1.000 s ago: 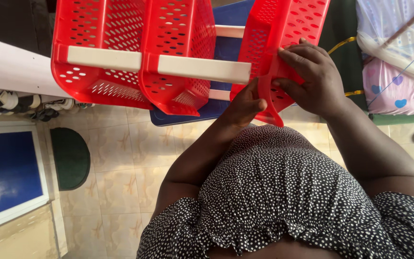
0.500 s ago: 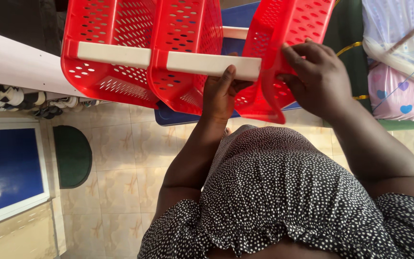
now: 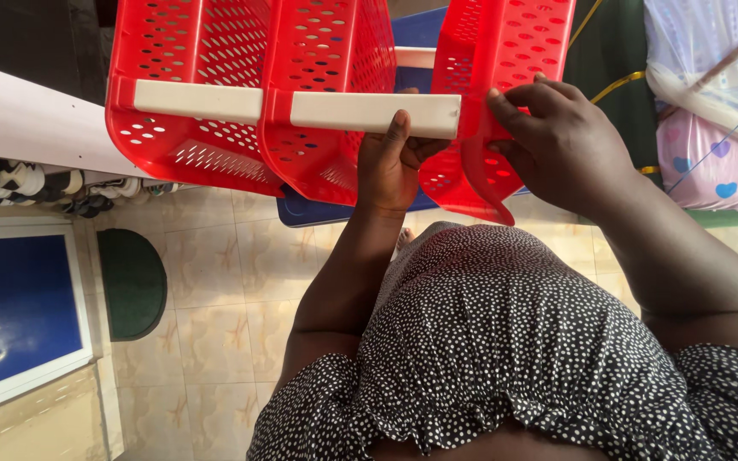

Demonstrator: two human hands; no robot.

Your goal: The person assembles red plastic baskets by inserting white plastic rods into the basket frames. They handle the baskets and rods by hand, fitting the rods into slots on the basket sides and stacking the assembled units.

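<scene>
1. Red perforated basket rack (image 3: 318,94): three red plastic baskets joined by a cream rail (image 3: 369,113), held up in front of the person's chest, above the tiled floor (image 3: 215,282). The rightmost basket (image 3: 497,94) sits at the rail's right end.
2. Left hand (image 3: 390,166): under the rail near its right end, thumb raised against the rail's front face, fingers curled behind it; it grips the rail.
3. Right hand (image 3: 561,145): on the outer side of the rightmost basket, fingers bent over its lower wall and rim, pinching the red plastic just beside the rail's end.
4. Blue lidded container (image 3: 412,34): behind the rack, showing between the middle and rightmost baskets and again below them.
5. Black-and-white dotted garment (image 3: 506,341): worn by the person, below the rack.
6. Dark green oval mat (image 3: 132,282): on the floor, below and left of the rack.
7. Blue panel with white frame (image 3: 14,307): left of the mat.
8. White shelf edge (image 3: 44,119): left of the rack, shoes (image 3: 19,183) beneath it.
9. Pink bedding with hearts (image 3: 711,162): right of the rack, under a pale net.
</scene>
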